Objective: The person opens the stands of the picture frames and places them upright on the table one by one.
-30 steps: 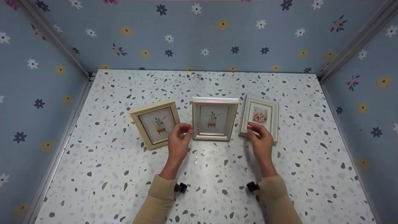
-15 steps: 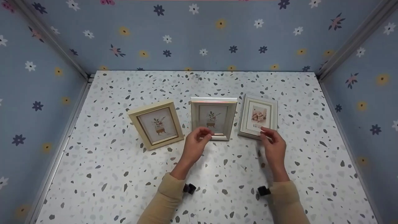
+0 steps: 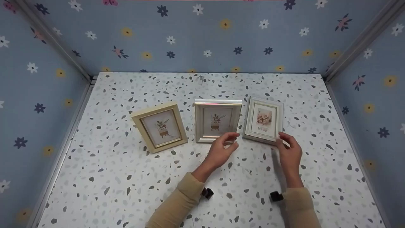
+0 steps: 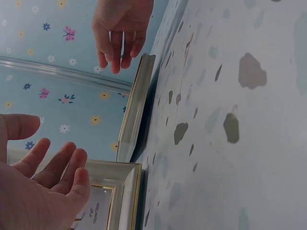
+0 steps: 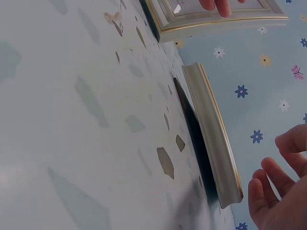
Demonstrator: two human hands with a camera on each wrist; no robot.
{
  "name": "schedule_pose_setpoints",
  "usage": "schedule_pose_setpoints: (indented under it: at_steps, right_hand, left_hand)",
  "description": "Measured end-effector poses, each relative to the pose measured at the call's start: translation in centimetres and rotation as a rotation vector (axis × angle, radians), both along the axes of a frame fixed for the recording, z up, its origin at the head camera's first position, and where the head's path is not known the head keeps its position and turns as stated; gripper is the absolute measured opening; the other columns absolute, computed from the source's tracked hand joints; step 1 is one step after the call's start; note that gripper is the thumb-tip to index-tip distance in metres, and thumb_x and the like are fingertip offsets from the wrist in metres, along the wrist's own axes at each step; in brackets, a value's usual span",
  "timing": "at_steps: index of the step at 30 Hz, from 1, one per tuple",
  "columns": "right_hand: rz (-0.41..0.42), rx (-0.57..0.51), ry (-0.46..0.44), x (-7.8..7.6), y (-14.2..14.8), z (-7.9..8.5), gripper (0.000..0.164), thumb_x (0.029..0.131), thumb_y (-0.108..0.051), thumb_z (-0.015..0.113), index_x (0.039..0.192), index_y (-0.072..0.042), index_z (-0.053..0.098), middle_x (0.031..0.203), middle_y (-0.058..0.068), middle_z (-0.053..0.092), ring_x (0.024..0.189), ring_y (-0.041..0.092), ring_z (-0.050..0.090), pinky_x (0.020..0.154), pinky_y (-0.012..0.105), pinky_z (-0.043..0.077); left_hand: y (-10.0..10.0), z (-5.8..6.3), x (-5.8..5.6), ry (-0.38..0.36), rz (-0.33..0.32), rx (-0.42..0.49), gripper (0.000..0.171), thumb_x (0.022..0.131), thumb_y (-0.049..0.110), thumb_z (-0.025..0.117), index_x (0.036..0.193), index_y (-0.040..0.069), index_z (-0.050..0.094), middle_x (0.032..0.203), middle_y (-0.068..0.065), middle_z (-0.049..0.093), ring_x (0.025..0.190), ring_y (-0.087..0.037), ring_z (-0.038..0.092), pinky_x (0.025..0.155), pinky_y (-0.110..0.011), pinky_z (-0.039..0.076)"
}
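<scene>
Three picture frames stand or lie in a row in the head view. The left hand [image 3: 221, 150] is in front of the lower right corner of the middle silver frame [image 3: 216, 118], which stands upright. Its fingers are loosely bent and hold nothing. Beside the lower right corner of the right-hand pale frame [image 3: 263, 120] is the right hand [image 3: 289, 153], fingers relaxed with nothing between them. That frame lies face up with a pink flower picture; the right wrist view shows its side edge [image 5: 213, 136] over a dark gap. A cream-gold frame [image 3: 163, 128] stands tilted at the left.
Everything rests on a white speckled tabletop [image 3: 126, 196]. Blue flower-patterned walls [image 3: 202, 38] enclose it at the back and both sides, joined by metal corner strips. A small black camera [image 3: 208, 193] juts from the left sleeve, another [image 3: 276, 196] from the right.
The left hand has moved right, from beside the cream-gold frame across the middle frame's front. The right hand has shifted right and down, off the face of the right-hand frame. The frames stay put.
</scene>
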State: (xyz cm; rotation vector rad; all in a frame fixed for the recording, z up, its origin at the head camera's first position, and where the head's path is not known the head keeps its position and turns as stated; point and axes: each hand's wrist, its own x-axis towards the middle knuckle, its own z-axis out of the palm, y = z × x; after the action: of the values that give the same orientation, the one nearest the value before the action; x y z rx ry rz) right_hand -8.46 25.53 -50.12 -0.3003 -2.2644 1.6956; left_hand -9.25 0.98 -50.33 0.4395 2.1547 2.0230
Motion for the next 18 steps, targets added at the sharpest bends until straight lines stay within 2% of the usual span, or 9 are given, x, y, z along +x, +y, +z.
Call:
schedule_pose_setpoints:
  at_steps: [3, 8, 12, 16, 18]
  right_hand:
    - [-0.005, 0.005, -0.008, 0.1, 0.4, 0.0, 0.032, 0.089, -0.01, 0.063, 0.117, 0.006, 0.059, 0.119, 0.022, 0.057, 0.114, 0.03, 0.05, 0.095, 0.048, 0.04]
    - [-0.005, -0.013, -0.068, -0.3, 1.2, -0.4, 0.037, 0.09, -0.008, 0.062, 0.123, 0.006, 0.055, 0.125, 0.023, 0.053, 0.119, 0.036, 0.046, 0.095, 0.041, 0.042]
    - [0.003, -0.056, -0.143, -0.8, 2.1, -1.5, 0.042, 0.09, -0.011, 0.062, 0.13, -0.001, 0.052, 0.131, 0.021, 0.049, 0.124, 0.036, 0.043, 0.095, 0.034, 0.043]
    - [-0.006, -0.038, -0.207, -1.6, 2.7, -2.9, 0.045, 0.091, -0.017, 0.061, 0.135, -0.013, 0.049, 0.135, 0.012, 0.048, 0.127, 0.026, 0.041, 0.1, 0.037, 0.038]
    - [-0.007, -0.023, -0.229, -1.8, 2.8, -3.2, 0.046, 0.092, -0.018, 0.06, 0.137, -0.015, 0.047, 0.136, 0.009, 0.047, 0.128, 0.023, 0.04, 0.101, 0.039, 0.036]
  left_hand:
    - [1.2, -1.3, -0.4, -0.024, 0.002, -0.033, 0.038, 0.093, 0.013, 0.059, 0.13, 0.011, 0.052, 0.129, -0.006, 0.054, 0.121, -0.023, 0.048, 0.101, -0.05, 0.035]
    - [2.8, -1.5, -0.5, -0.02, -0.051, -0.09, 0.044, 0.093, 0.021, 0.059, 0.134, 0.024, 0.047, 0.136, 0.005, 0.048, 0.126, -0.01, 0.041, 0.104, -0.044, 0.033]
    - [3.8, -1.5, -0.6, -0.02, -0.093, -0.114, 0.05, 0.092, 0.028, 0.059, 0.139, 0.024, 0.042, 0.145, 0.001, 0.038, 0.131, -0.012, 0.035, 0.105, -0.046, 0.032]
    - [4.4, -1.4, -0.8, -0.043, -0.097, -0.171, 0.057, 0.091, 0.035, 0.058, 0.143, 0.024, 0.036, 0.153, -0.002, 0.022, 0.138, -0.016, 0.022, 0.105, -0.047, 0.03]
    - [4.6, -1.4, -0.9, -0.056, -0.096, -0.21, 0.061, 0.091, 0.039, 0.058, 0.144, 0.024, 0.033, 0.155, -0.001, 0.017, 0.14, -0.017, 0.018, 0.105, -0.046, 0.03]
